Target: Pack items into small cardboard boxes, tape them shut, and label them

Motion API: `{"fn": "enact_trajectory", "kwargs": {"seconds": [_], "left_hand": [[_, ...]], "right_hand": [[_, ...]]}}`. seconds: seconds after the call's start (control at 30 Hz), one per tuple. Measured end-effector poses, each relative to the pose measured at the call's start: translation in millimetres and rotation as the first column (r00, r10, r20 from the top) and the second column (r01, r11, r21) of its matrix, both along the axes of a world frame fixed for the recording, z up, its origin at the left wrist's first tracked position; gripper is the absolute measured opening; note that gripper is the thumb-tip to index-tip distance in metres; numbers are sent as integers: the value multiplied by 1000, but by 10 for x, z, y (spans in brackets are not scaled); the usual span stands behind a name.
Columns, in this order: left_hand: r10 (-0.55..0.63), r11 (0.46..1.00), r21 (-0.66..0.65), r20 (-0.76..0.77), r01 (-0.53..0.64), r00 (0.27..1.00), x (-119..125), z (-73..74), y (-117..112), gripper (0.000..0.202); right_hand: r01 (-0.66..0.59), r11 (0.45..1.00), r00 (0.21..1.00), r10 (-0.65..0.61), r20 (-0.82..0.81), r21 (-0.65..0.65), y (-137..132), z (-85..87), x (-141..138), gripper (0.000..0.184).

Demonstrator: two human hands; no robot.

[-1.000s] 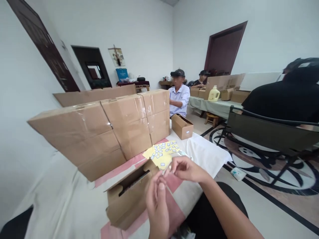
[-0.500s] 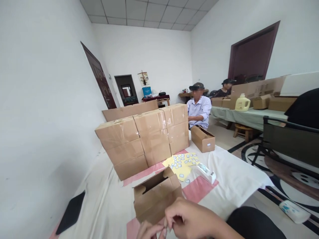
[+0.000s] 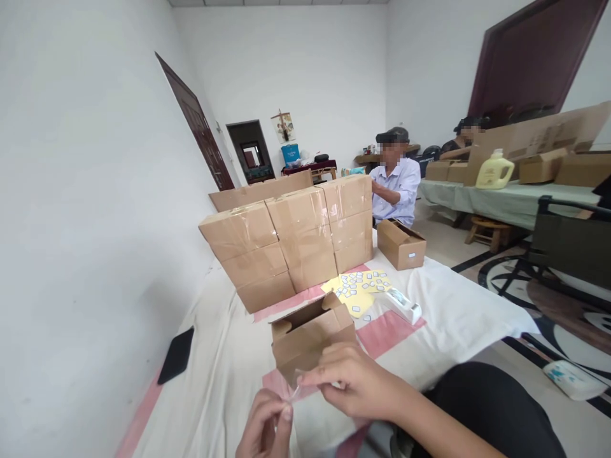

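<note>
Between my two hands stretches a small piece of clear plastic film; whether it is tape or a little bag I cannot tell. My left hand, low in the middle, pinches its lower end between thumb and finger. On the right, my right hand grips the upper end with its fingertips. Just beyond them stands a brown cardboard box with its top open and its inside dark. Behind that box, small labels lie scattered on a yellow sheet, beside a white tape dispenser-like object.
Stacked taped cartons form a wall across the table, which has a white and pink cloth. A labelled carton stands at right, a black phone-like slab at left. A co-worker sits behind the cartons.
My hands have drawn apart, and clear film now shows between them. The view has tilted down and shifted left. A colourful packet has appeared by the co-worker.
</note>
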State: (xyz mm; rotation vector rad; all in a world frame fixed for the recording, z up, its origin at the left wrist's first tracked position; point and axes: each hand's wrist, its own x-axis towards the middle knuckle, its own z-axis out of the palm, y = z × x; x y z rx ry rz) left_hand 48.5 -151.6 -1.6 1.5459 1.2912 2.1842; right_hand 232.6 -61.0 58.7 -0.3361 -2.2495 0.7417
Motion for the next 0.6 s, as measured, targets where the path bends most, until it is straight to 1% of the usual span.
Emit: {"fn": "enact_trajectory", "kwargs": {"seconds": [0.03, 0.07, 0.1, 0.13, 0.17, 0.2, 0.23, 0.27, 0.3, 0.33, 0.37, 0.4, 0.43, 0.47, 0.5, 0.53, 0.57, 0.6], "left_hand": [[-2, 999, 38, -43, 3, 999, -45, 16, 4, 9], [3, 997, 72, -98, 4, 995, -84, 21, 11, 7], [13, 995, 101, -153, 2, 988, -113, 18, 17, 7], [27, 992, 127, -202, -1, 979, -129, 9, 22, 8], [41, 989, 150, -242, -4, 970, -131, -5, 24, 8], [56, 984, 178, -269, -7, 961, -120, -20, 22, 9], [78, 976, 215, -283, -16, 956, -99, -35, 16, 9], [106, 968, 249, -276, -36, 955, -74, -47, 6, 8], [140, 962, 263, -249, -73, 958, -48, -54, -6, 7], [169, 962, 249, -212, -114, 963, -26, -57, -17, 7], [187, 966, 209, -174, -150, 967, -13, -54, -24, 8], [191, 975, 141, -140, -172, 971, -11, -47, -24, 8], [177, 983, 59, -112, -171, 978, -19, -37, -14, 9], [146, 989, -22, -84, -148, 986, -38, -25, 8, 9], [106, 990, -93, -54, -110, 993, -66, -13, 40, 10], [68, 984, -161, -20, -70, 998, -99, -4, 79, 11], [40, 972, -232, 15, -35, 999, -134, 3, 124, 13], [26, 953, -302, 47, -10, 999, -170, 7, 169, 14]], "right_hand": [[-37, 995, 999, 37, 1, -89, -1, 17, -12, 42], [-82, 970, 996, 84, 0, -229, 1, 37, -24, 39], [-126, 911, 991, 135, -6, -392, 6, 57, -35, 35], [-164, 819, 983, 184, -19, -549, 14, 72, -47, 31], [-199, 703, 972, 230, -47, -683, 25, 79, -59, 27], [-232, 579, 960, 265, -89, -781, 39, 76, -69, 23], [-261, 469, 949, 286, -134, -844, 56, 62, -76, 21], [-281, 392, 942, 289, -173, -876, 77, 38, -77, 19], [-290, 368, 944, 263, -200, -883, 102, 7, -70, 16], [-273, 416, 958, 196, -207, -868, 134, -27, -54, 14], [-207, 535, 978, 89, -189, -819, 172, -59, -28, 10], [-83, 692, 986, -46, -158, -717, 220, -83, 5, 8], [79, 829, 975, -180, -131, -554, 278, -97, 41, 8], [235, 907, 951, -289, -111, -350, 347, -98, 73, 13], [343, 928, 931, -357, -82, -146, 425, -86, 95, 20], [388, 921, 921, -387, -38, 26, 513, -65, 100, 28], [384, 911, 920, -391, 21, 153, 605, -40, 85, 36], [355, 903, 919, -384, 88, 241, 697, -18, 48, 42]]}}
